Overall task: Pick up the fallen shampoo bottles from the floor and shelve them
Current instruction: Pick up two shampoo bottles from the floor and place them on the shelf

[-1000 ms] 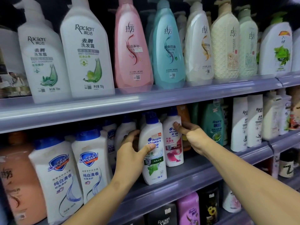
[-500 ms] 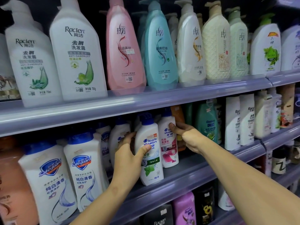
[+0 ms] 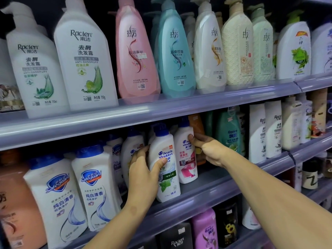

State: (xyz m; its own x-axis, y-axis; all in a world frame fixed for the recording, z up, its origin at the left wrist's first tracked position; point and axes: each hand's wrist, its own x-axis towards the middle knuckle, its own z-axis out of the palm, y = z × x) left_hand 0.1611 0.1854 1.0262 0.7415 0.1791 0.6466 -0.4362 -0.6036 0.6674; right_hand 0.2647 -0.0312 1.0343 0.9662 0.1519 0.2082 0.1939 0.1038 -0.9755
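Head view: over the last second both hands have barely shifted. The left hand (image 3: 143, 175) stays wrapped around the green-labelled white plastic shampoo bottle with blue cap (image 3: 166, 169), and the right hand (image 3: 206, 150) keeps its fingers (image 3: 193, 138) closed on the pink-labelled white bottle (image 3: 186, 155) beside it. Both stand upright on the grey middle shelf (image 3: 212, 186), so shelving looks nearly finished. Contents can't be seen through the opaque plastic.

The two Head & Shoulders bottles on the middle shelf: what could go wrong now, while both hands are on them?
1. The mint-label bottle in the left hand stands close to the shelf edge; released carelessly, it may tip off.
2. The right hand touches the pink-label bottle mostly with fingertips; a push could knock the orange bottle behind.
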